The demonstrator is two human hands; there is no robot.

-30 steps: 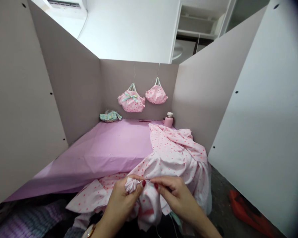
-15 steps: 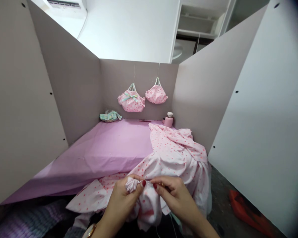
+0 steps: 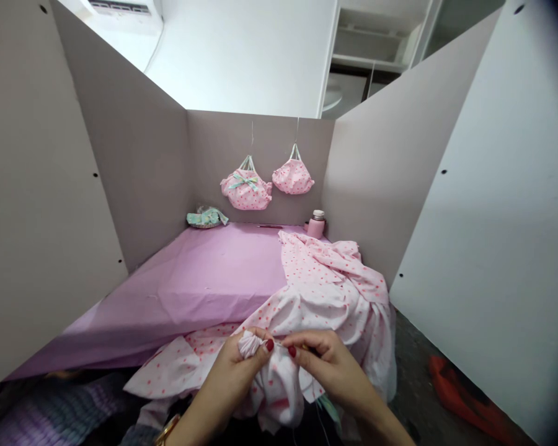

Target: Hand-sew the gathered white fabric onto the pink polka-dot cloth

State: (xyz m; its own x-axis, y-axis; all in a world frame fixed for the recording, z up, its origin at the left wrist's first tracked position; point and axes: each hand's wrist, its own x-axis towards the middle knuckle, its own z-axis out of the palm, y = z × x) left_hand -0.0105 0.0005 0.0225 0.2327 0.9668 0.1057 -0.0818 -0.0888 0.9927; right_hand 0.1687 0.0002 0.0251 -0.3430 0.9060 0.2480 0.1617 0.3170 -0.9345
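Observation:
A white cloth with pink dots (image 3: 328,285) spills from the pink tabletop (image 3: 214,279) down toward me. My left hand (image 3: 235,375) pinches a gathered tuft of that cloth (image 3: 250,342) between thumb and fingers. My right hand (image 3: 328,365) is closed in a pinch right beside the tuft, thumb and forefinger touching near my left thumb. What the right fingers hold is too small to make out. A thin thread hangs below my right hand.
Grey panels wall the table on three sides. Two dotted pink pouches (image 3: 246,189) (image 3: 292,176) hang on the back panel. A pink bottle (image 3: 316,224) and a green fabric piece (image 3: 207,217) sit at the back. An orange object (image 3: 465,390) lies on the floor to the right.
Both hands have drifted slightly up and to the right with the tuft still pinched. The right fingers have closed in tighter to the tuft.

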